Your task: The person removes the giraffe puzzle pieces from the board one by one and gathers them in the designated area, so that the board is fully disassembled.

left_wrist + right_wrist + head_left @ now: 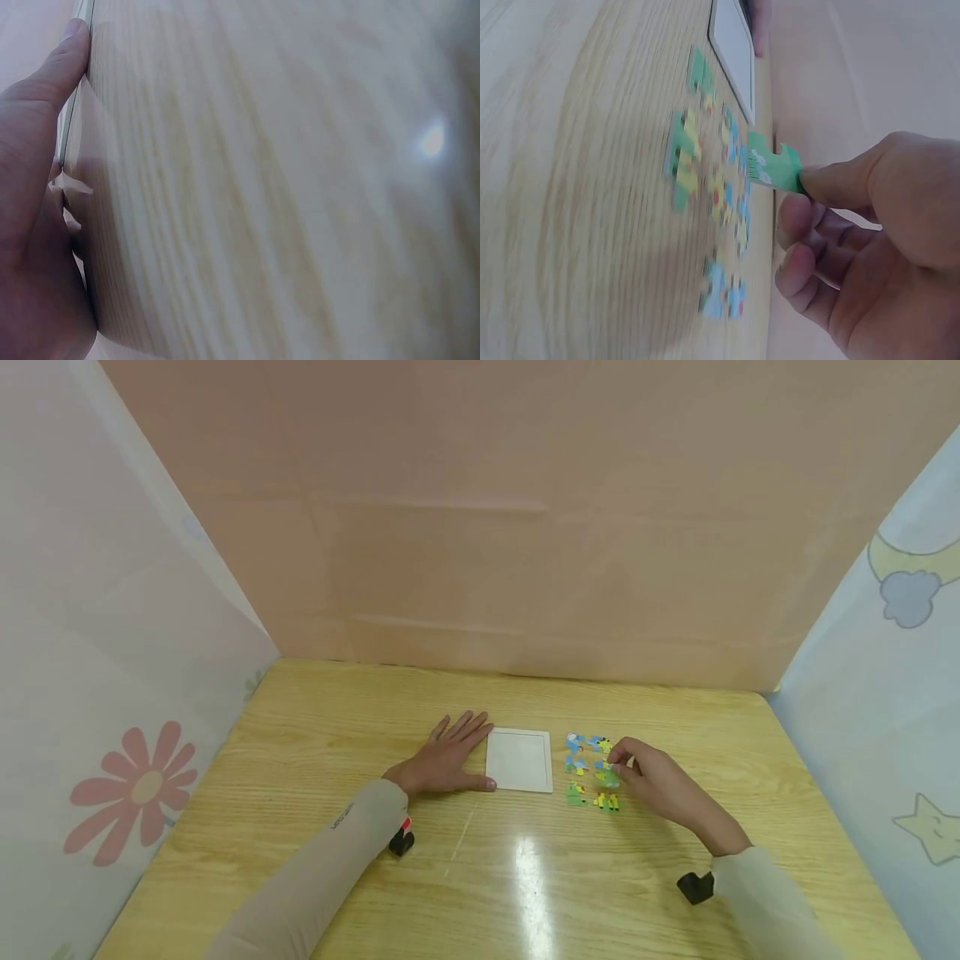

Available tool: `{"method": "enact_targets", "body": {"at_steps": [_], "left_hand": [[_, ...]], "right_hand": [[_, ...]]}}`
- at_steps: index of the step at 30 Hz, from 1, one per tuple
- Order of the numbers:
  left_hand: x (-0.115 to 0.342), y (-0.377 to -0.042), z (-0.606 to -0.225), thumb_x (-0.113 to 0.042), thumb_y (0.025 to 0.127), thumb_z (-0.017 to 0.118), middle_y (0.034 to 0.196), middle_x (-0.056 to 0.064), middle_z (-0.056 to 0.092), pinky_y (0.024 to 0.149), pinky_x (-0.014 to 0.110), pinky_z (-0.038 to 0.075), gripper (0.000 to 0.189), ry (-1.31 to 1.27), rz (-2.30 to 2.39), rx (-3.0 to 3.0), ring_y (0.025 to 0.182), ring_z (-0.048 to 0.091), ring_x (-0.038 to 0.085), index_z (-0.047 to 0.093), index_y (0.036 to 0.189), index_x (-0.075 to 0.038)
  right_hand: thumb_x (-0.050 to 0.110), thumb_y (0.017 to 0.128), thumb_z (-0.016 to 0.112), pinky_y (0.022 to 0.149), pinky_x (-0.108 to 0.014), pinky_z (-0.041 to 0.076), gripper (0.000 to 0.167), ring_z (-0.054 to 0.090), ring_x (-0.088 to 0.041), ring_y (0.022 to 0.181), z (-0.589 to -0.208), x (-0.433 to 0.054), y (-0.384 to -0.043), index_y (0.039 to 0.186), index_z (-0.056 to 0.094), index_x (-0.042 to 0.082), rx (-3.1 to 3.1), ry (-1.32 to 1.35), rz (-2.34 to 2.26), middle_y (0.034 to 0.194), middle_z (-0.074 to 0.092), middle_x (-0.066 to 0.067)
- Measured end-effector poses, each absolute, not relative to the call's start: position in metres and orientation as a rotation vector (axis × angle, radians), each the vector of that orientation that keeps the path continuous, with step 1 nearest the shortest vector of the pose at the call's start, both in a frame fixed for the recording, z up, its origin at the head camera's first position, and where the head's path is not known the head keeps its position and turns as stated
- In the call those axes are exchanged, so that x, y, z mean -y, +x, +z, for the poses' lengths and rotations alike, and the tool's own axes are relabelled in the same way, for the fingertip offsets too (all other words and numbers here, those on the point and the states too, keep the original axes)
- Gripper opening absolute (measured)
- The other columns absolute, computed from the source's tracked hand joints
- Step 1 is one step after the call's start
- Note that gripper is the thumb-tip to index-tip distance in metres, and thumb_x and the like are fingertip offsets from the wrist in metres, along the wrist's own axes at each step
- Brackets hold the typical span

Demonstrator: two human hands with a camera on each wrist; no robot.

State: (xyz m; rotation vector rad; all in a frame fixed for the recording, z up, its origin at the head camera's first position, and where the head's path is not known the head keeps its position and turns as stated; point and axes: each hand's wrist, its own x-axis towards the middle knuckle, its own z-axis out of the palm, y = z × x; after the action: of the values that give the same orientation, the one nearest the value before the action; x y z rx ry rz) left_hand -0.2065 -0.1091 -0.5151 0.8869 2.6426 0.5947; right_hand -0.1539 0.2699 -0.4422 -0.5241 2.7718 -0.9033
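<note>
A green jigsaw piece [769, 161] with white marks is pinched between the thumb and fingers of my right hand [660, 783], held above the table in the right wrist view. Loose jigsaw pieces [576, 795] in blue, yellow and green lie in small rows to the left of that hand. Further left is a flat white square puzzle tray [518, 762] with a thin inner border and no pieces in it. My left hand [442, 764] lies with spread fingers at the tray's left side, its thumb and forefinger touching the edge.
The wooden table [337, 702] carries all of this, with a bright glare patch near its front. A brown paper-like wall [480, 552] rises behind it. Pale printed panels stand on the left [90, 610] and right [900, 718].
</note>
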Motion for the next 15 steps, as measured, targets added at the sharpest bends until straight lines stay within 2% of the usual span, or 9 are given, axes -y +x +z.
{"method": "enact_targets", "body": {"at_steps": [15], "left_hand": [[0.109, -0.205, -0.511, -0.068, 0.097, 0.065, 0.183, -0.001, 0.001, 0.137, 0.058, -0.008, 0.105, 0.876, 0.634, -2.624, 0.171, -0.006, 0.027, 0.013, 0.174, -0.019]], "right_hand": [[0.008, 0.107, 0.062, 0.06, -0.023, 0.043, 0.004, 0.048, -0.002, 0.069, -0.448, -0.305, -0.137, 0.109, 0.065, 0.007, -2.772, -0.471, -0.874, 0.09, 0.066, -0.001]]}}
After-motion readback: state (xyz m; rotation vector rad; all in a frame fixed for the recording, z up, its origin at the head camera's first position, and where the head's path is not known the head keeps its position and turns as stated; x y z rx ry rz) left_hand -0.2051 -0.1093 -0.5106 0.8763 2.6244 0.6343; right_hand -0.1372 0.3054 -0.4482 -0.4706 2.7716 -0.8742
